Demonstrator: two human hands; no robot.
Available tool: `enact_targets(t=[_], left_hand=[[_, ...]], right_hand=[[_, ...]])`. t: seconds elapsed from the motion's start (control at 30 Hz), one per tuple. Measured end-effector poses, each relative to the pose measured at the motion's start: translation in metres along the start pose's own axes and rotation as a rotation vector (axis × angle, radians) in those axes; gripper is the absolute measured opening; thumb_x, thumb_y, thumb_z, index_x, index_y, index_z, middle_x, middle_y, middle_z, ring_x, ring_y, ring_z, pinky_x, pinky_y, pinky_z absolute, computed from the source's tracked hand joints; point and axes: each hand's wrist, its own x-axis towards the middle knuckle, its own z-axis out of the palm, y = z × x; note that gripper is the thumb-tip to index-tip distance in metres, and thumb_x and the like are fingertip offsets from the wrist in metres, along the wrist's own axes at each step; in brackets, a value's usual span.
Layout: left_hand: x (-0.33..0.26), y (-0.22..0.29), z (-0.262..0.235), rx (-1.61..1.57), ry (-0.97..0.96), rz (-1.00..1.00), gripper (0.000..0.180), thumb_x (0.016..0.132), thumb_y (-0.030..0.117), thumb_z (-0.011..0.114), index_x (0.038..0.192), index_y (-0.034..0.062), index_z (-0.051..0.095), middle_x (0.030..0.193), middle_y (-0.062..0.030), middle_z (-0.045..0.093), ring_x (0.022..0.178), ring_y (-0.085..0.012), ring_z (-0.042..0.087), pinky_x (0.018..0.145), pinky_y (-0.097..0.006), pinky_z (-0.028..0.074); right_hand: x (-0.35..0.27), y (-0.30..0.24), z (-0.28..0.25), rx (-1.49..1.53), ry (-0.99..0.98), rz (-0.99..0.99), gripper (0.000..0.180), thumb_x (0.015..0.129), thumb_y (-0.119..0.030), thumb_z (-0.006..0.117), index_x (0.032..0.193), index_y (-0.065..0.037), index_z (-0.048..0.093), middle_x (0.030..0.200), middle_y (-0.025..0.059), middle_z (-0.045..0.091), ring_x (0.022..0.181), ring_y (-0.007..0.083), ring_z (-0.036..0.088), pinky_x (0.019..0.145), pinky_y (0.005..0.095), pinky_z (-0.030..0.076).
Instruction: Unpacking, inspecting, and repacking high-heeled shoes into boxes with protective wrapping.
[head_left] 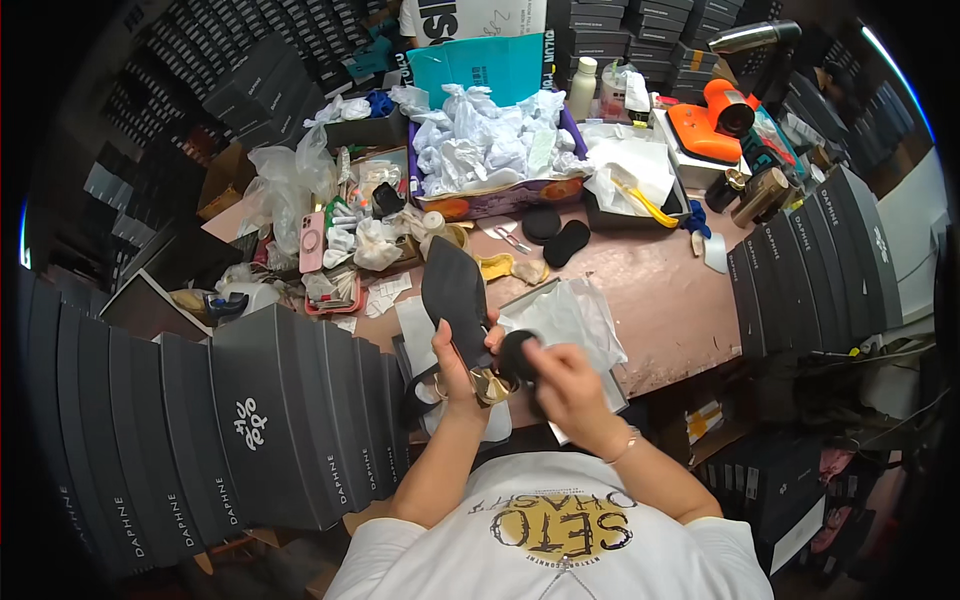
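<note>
My left hand (456, 378) is wrapped round a shoe (453, 288) with a pointed dark sole, which faces up and points away from me. Gold-coloured shiny parts show at its near end, below the fingers. In my right hand (575, 388) is a round black pad (515, 350), held close beside the shoe's near end and slightly blurred. Whether the pad touches the shoe I cannot tell. Beneath both hands lies an open shoe box with white tissue paper (585, 315). Two more black pads, one round (542, 224) and one oval (567, 243), rest farther back on the table.
Stacked dark shoe boxes stand at the left (285, 420) and right (825, 255) of the pink table (680, 330). Behind sit a box of crumpled paper (490, 135), a black tray with a yellow-handled brush (645, 205), an orange device (710, 125), bottles and a pink phone (312, 243).
</note>
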Motion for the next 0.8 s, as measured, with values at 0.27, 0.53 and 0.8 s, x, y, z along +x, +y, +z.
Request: enact_targets(t=[0.27,0.53,0.8], left_hand=[[-0.027,0.013,-0.011,0.328,-0.033,0.030,0.073,0.084,0.066,0.053,0.114,0.0001,0.052,0.094,-0.0094,0.055,0.074,-0.0147,0.051,0.065,-0.028,0.048],[-0.054,-0.016,-0.023,0.533,0.234,-0.197,0.076,0.088,0.072,0.030,0.111,0.0051,0.056,0.100,-0.0127,0.064,0.086,-0.0192,0.065,0.066,-0.030,0.055],[-0.057,-0.041,-0.026,0.330,0.125,-0.367,0.088,0.082,0.080,0.031,0.103,-0.0020,0.055,0.075,-0.0117,0.056,0.058,-0.0181,0.050,0.052,-0.028,0.045]], right_hand=[[-0.037,-0.006,-0.011,0.030,0.012,0.114,0.040,0.079,0.004,0.063,0.118,-0.004,0.062,0.096,0.0131,0.056,0.079,0.0266,0.059,0.070,0.0330,0.050],[0.004,0.032,0.032,-0.218,-0.211,-0.264,0.034,0.069,-0.010,0.064,0.103,-0.014,0.065,0.084,0.0029,0.055,0.078,0.0260,0.059,0.068,0.0394,0.047],[0.017,0.159,-0.030,0.069,0.168,0.420,0.023,0.088,-0.012,0.062,0.104,0.003,0.066,0.094,0.0150,0.067,0.081,0.0220,0.063,0.073,0.0311,0.048]])
